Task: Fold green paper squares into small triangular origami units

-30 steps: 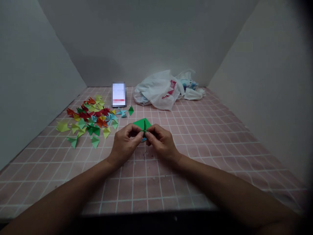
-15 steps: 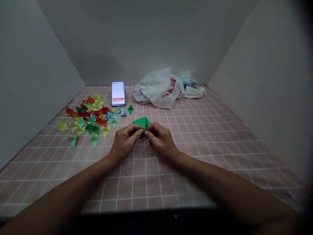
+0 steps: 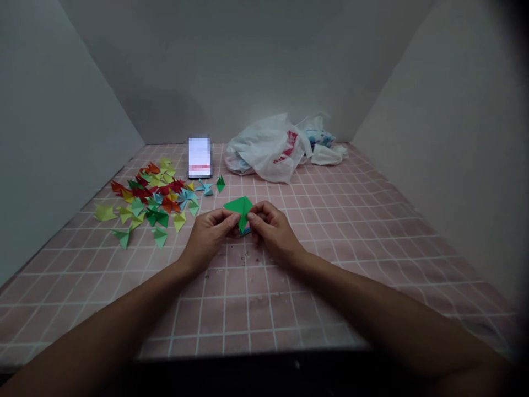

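A folded green origami paper (image 3: pixel 238 205) sits between my hands, just above the mat. My left hand (image 3: pixel 209 237) pinches its left side between thumb and fingers. My right hand (image 3: pixel 273 230) pinches its right side, with the fingertips of both hands nearly meeting at the centre. A bit of blue paper (image 3: pixel 247 231) shows under the green fold, mostly hidden by my fingers. To the left of my left hand lies a heap of folded paper pieces (image 3: pixel 152 198) in red, yellow, green and blue.
A small green folded piece (image 3: pixel 220 184) lies beyond my hands. Behind it stand a phone (image 3: pixel 200 158) with a blurred screen and a white plastic bag (image 3: pixel 264 149). The pink grid mat (image 3: pixel 248 309) spans the surface between grey walls (image 3: pixel 61 138).
My hands have moved slightly apart and away from me, and the green paper now lies flatter. More of the blue paper shows beneath it.
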Demonstrator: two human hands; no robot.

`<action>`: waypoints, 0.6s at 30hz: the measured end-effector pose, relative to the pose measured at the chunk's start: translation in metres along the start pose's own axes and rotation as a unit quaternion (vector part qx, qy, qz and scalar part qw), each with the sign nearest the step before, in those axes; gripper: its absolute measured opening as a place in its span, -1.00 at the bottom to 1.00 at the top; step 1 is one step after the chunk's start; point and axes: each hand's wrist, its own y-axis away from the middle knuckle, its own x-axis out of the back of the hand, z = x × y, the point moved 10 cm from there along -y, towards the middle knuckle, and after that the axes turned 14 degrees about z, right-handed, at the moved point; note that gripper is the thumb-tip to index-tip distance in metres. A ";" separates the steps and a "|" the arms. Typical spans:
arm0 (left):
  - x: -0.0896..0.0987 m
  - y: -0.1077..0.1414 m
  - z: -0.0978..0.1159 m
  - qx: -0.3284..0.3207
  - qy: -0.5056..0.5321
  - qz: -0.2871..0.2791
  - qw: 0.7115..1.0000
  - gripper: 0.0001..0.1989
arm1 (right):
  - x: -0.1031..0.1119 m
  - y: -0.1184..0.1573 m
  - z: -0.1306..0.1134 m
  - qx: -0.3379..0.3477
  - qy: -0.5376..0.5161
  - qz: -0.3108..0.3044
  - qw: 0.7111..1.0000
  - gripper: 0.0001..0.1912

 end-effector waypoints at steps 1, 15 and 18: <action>-0.001 0.000 -0.001 0.002 0.000 -0.005 1.000 -0.76 | -0.002 0.001 0.002 -0.012 -0.007 -0.011 1.000 -0.74; -0.014 0.002 -0.021 0.084 0.110 -0.055 0.989 -0.74 | -0.004 -0.001 0.015 -0.091 -0.108 -0.019 0.990 -0.66; -0.015 0.002 -0.020 0.081 0.108 -0.059 0.989 -0.72 | -0.003 0.000 0.013 -0.075 -0.099 -0.013 0.992 -0.66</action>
